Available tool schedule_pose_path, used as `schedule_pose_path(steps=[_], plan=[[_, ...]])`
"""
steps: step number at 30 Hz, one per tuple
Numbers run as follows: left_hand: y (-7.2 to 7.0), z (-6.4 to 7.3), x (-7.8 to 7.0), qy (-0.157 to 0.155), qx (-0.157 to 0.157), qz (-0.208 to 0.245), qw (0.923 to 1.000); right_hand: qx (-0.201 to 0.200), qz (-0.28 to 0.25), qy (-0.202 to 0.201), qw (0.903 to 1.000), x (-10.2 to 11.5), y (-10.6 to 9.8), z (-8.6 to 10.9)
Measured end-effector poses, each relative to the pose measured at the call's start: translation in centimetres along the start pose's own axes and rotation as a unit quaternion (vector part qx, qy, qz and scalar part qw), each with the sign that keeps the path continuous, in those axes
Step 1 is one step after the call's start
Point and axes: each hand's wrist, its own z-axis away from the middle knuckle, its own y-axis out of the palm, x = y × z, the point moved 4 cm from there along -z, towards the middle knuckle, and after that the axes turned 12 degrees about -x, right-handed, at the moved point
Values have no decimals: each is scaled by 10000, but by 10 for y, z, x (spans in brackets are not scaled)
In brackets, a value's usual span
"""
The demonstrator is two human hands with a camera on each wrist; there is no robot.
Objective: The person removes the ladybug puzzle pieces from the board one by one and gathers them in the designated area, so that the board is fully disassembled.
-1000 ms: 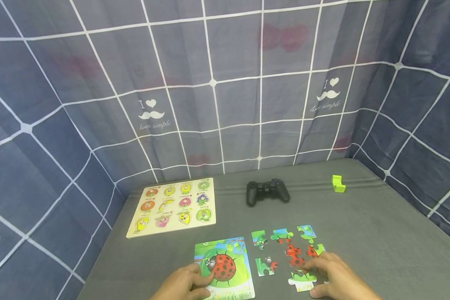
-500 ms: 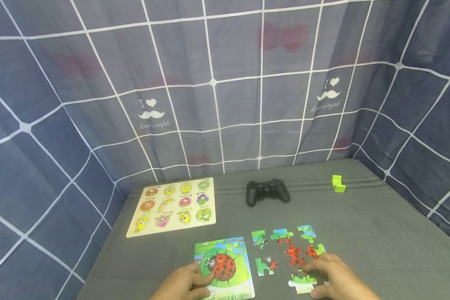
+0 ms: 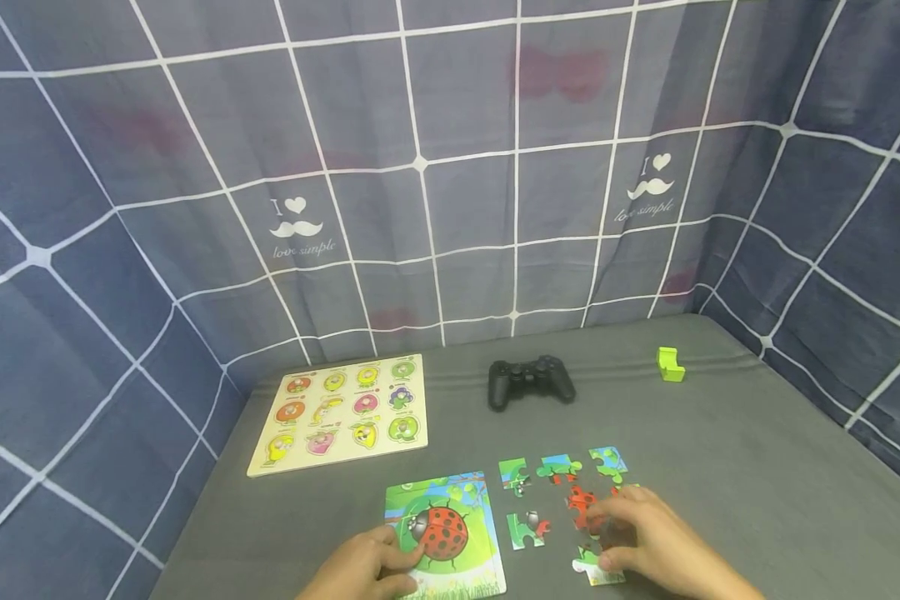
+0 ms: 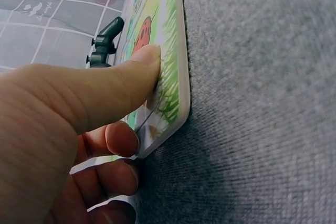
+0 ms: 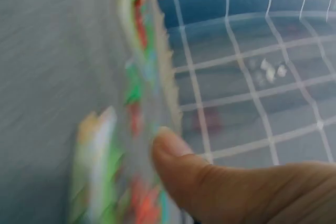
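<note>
A square ladybug puzzle board (image 3: 474, 507) lies on the dark grey table. My left hand (image 3: 363, 565) grips its left side. In the left wrist view the thumb (image 4: 139, 66) presses on the printed face, with curled fingers at the edge. To the board's right lie several loose jigsaw pieces. My right hand (image 3: 654, 537) hovers over those nearest me, index finger and thumb spread apart. Close to its fingers are a red spotted piece (image 3: 580, 503) and a green-and-white piece (image 3: 585, 562). The right wrist view is blurred; its thumb (image 5: 176, 156) is straight, and nothing gripped shows.
Behind the board, a wooden fruit peg puzzle (image 3: 345, 454) lies at the left. A black game controller (image 3: 531, 380) sits at the middle back, and a small lime-green block (image 3: 671, 365) at the back right. A blue checked curtain (image 3: 465, 208) encloses the table's back and sides.
My right hand has shifted slightly up and left over the loose pieces, covering more of them. The left hand keeps its hold on the board. The head view has turned slightly.
</note>
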Motion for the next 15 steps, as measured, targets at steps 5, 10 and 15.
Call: schedule_pose_path(steps=[5, 10, 15], plan=[[0, 1, 2, 68, -39, -135, 9999, 505, -293, -321, 9978, 52, 28, -37], [5, -1, 3, -104, -226, -89, 9997, 1393, -371, -891, 9855, 103, 82, -62], [10, 0, 3, -110, -375, 124, 9992, 1911, -449, -623, 9786, 128, 127, -59]])
